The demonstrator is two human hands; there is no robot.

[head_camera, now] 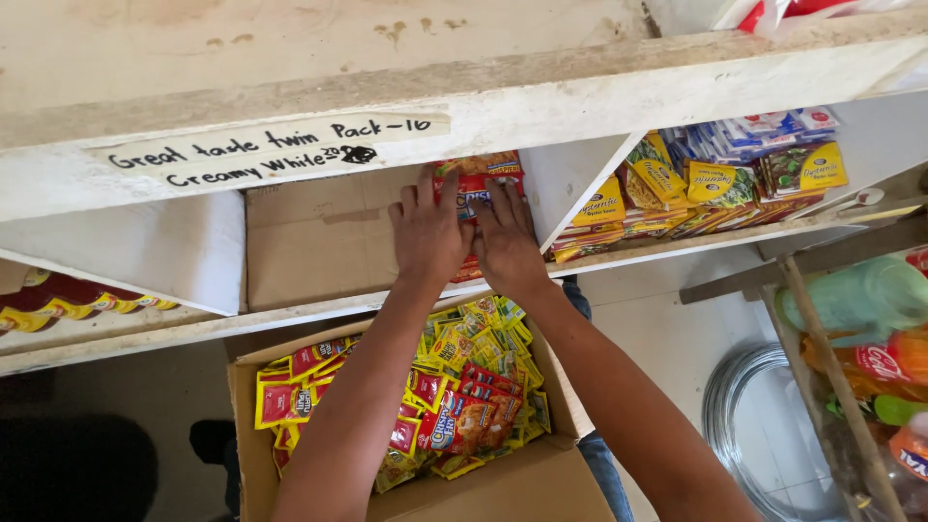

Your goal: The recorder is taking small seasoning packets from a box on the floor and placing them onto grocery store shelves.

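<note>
Both my hands reach into a compartment of a white wooden shelf. My left hand and my right hand lie flat, side by side, against a stack of red and orange sachet packs standing in that compartment. The fingers press on the stack's front; the lower packs are hidden behind my hands. Below my arms sits an open cardboard box filled with several yellow and red sachets.
A cardboard sheet lines the compartment's left side. The right compartment holds yellow, green and blue sachets. A paper label strip is taped on the shelf edge. At right are a wooden frame, bottles and a wire coil.
</note>
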